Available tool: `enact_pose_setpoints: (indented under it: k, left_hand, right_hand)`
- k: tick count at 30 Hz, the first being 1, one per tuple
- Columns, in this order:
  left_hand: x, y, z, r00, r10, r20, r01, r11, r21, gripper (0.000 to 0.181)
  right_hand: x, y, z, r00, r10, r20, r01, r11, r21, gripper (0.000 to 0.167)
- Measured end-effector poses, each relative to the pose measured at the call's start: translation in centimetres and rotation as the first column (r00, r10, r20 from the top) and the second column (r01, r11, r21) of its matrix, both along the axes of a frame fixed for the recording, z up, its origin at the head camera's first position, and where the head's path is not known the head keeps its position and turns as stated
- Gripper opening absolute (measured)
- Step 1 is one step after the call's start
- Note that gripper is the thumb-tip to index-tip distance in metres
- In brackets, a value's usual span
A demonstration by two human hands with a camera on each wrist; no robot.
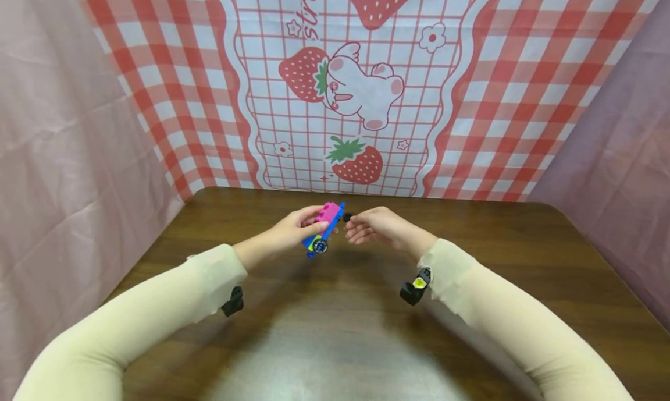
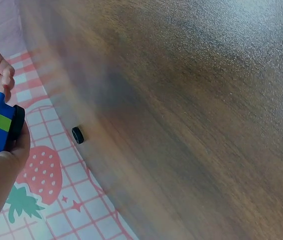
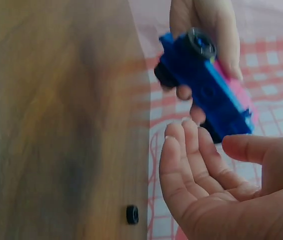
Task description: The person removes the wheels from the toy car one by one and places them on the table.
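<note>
My left hand [image 1: 289,231] grips a toy car [image 1: 325,229] with a blue chassis and pink body, tilted above the table. Two black wheels sit at one end of the chassis; one wheel [image 3: 201,43] shows its hub in the right wrist view. Close to the other end, my right hand [image 1: 381,226] pinches a small black wheel [image 1: 348,217] between thumb and index fingertip, its other fingers loosely bent. That wheel is partly hidden in the right wrist view. Another loose black wheel [image 2: 77,135] stands on the table near the far edge.
The brown wooden table [image 1: 335,325] lies beneath both hands. Behind its far edge hangs a red checked cloth [image 1: 502,98] with strawberries. Pink curtains [image 1: 63,145] hang at the sides. Each wrist carries a black camera mount [image 1: 413,290].
</note>
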State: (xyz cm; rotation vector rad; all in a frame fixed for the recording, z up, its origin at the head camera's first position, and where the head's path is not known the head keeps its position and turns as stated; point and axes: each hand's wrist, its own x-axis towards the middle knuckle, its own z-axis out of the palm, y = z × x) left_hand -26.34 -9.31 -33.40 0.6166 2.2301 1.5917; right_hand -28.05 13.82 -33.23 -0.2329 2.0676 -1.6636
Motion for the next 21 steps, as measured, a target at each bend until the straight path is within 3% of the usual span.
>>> enact_pose_setpoints:
  k: [9,16,21]
  left_hand:
    - [0.1,0.2,0.3,1.000,0.015,-0.003,-0.015,1.000,-0.018,0.053]
    - [0.1,0.4,0.1,1.000,0.014,0.006,-0.014,1.000,-0.018,0.054]
    - [0.2,0.8,0.1,1.000,0.008,0.007,-0.008,1.000,-0.019,0.054]
  right_hand:
    - [2.1,-1.4,0.3,0.988,0.154,0.003,-0.153,0.988,-0.030,0.035]
    - [3.3,-1.8,0.0,0.957,0.288,-0.030,-0.289,0.957,-0.025,0.030]
    - [3.9,-2.5,0.0,0.945,0.326,-0.037,-0.327,0.945,-0.016,0.038]
